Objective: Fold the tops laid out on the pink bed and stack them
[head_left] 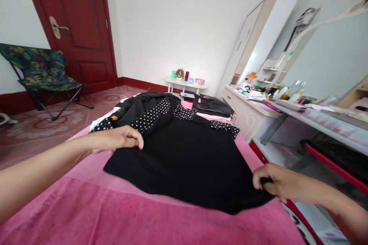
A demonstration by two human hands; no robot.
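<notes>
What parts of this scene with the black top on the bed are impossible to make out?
Head view only:
- Right hand fingertips: curled into the black top hem, so the grip is hidden.
- Garments behind the top: overlapped, shapes unclear.
- Dresser items: too small to identify.
- Pink bed cover: cut off by the bottom edge.
- Left hand palm: faces down, hidden.

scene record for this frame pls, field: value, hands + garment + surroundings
surface: pink bedspread
garment: black top, spread flat, polka-dot collar and sleeve trim
left hand: on the top's left edge, fingers curled over the fabric
right hand: pinching the top's near right corner
behind garment: more dark clothes
room: folding chair, red door, cluttered dresser
</notes>
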